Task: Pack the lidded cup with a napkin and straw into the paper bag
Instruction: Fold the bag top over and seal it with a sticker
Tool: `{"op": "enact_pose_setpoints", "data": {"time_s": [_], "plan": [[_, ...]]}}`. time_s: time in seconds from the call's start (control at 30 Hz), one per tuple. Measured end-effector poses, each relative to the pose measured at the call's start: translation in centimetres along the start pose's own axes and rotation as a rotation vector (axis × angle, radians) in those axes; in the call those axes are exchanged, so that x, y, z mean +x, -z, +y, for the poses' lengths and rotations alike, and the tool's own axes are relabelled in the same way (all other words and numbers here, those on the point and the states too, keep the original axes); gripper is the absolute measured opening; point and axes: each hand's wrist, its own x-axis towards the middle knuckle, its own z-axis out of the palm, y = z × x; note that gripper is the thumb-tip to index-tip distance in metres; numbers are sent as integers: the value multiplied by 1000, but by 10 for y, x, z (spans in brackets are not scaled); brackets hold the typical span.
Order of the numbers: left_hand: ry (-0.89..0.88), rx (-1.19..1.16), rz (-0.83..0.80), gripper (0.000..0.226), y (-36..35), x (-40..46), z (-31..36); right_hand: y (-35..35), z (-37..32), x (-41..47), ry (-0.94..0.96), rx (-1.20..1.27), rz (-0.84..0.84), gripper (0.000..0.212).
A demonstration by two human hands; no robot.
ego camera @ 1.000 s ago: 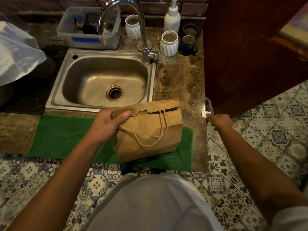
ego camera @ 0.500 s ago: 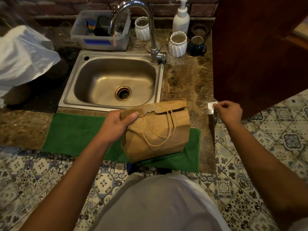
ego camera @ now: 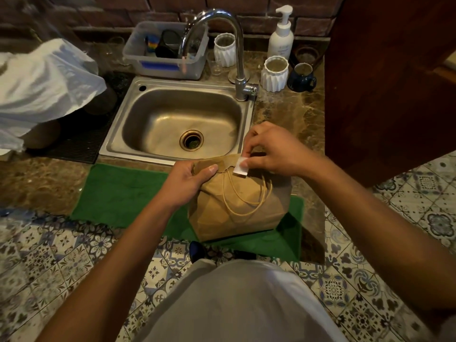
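Both hands work the paper bag on the green mat: left hand clamped on its folded top, right hand pinching a white sticker there.

You stand at a brown stone counter with a shiny metal sink set into it. A green mat lies flat on the counter in front of the sink, and the brown paper bag sits on the mat's right part. Behind the sink you see a clear plastic tub, two white ridged cups, a white pump bottle and a dark blue mug. On the left lies a dark ridged mat with a white sheet, maybe plastic, over it
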Motion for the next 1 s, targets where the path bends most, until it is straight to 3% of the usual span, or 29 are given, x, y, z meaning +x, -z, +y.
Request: {"op": "enact_pose_setpoints", "data": {"time_s": [0.23, 0.77, 0.83, 0.93, 1.0], "plan": [[-5, -27, -45, 15, 3, 4, 0, -3, -13, 16, 39, -135, -73, 15], [-45, -34, -86, 21, 9, 6, -3, -27, -23, 13, -35, -375, 88, 23], [-41, -22, -97, 20, 11, 7, -5, -30, -26, 14, -66, -389, 116, 35], [-48, -19, -138, 20, 12, 5, -6, -25, -23, 17, -202, -309, 88, 81], [-67, -20, -140, 23, 12, 6, -6, -22, -15, 19, -203, -196, 1, 65]]}}
